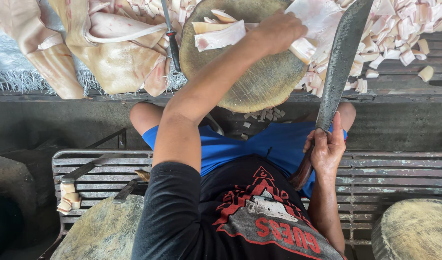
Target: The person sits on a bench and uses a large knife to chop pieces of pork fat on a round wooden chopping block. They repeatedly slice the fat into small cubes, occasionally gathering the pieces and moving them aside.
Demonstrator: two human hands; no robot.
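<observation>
Head view, left hand (278,32) on pale slab (313,17), right hand (327,149) gripping long dark cleaver (340,62)

Chopping block (259,82): on the bench (404,91), in front of the person, its near edge over the bench edge.
Left hand (279,31): on the far right part of the block, resting on a slab of meat (317,17).
Cut strips (218,31): on the block, left of that hand.
Pile of cut pieces (399,33): on the bench, right of the block.
Large slabs (115,53): on the bench, left of the block.
Sharpening rod (172,36): between the large slabs and the block.
Right hand (327,149): near the lap, below the bench edge, holding the cleaver (341,62), whose blade points up beside the block's right edge.
Second block (103,231): lower left, by a slatted seat (394,173).
Third block (414,228): lower right.
</observation>
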